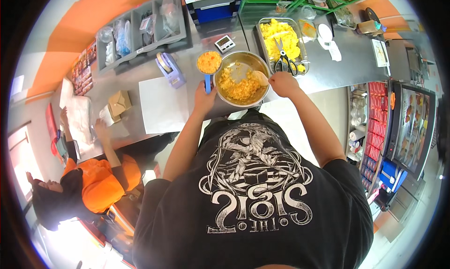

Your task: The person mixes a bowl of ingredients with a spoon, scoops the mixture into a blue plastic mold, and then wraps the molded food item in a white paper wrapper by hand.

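My left hand [205,99] grips the blue handle of a scoop [207,83]. Orange-yellow rice [209,61] fills the scoop's round cup, which is level with the left rim of a steel mixing bowl [222,95]. In my right hand [283,84] is a pale rice paddle [260,78], its blade inside the bowl on the right. A mound of seasoned yellow rice [242,87] covers the bowl's near part, while the far part of its bottom shows bare metal with a few bits stuck on.
Black-handled scissors [285,59] lie across a clear tray [260,35] of yellow food. A digital timer [225,44], tape dispenser [171,70], white paper [163,105] and grey divided bin [151,45] are on the steel counter. At left, a co-worker in orange [102,184] reaches toward a kraft box [120,102].
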`<state>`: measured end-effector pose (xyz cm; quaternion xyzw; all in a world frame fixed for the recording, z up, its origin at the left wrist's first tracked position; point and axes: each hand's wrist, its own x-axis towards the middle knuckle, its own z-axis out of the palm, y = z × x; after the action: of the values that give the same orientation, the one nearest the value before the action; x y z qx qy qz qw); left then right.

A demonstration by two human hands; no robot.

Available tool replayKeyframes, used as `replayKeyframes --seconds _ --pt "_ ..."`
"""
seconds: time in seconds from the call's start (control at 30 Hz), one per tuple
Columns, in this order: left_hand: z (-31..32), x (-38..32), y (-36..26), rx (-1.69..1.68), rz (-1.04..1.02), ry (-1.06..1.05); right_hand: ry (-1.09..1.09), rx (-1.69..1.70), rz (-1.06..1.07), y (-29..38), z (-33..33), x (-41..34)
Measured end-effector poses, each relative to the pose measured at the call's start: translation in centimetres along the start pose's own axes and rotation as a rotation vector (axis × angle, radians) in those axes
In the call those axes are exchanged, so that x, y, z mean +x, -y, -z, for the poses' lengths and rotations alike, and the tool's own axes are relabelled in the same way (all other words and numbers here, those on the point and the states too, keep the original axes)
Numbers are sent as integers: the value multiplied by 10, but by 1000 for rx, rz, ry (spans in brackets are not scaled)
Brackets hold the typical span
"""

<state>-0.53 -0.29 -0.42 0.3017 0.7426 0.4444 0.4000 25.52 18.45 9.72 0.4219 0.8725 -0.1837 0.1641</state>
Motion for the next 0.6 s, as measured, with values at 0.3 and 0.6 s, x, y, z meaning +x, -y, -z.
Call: replayKeyframes --seconds 0.3,0.6 --pt "-3 4 4 -38 64 24 110 631 -37 21 -81 -12" --pt "12 -6 -11 77 -31 36 142 1282 -264 59 -95 0"
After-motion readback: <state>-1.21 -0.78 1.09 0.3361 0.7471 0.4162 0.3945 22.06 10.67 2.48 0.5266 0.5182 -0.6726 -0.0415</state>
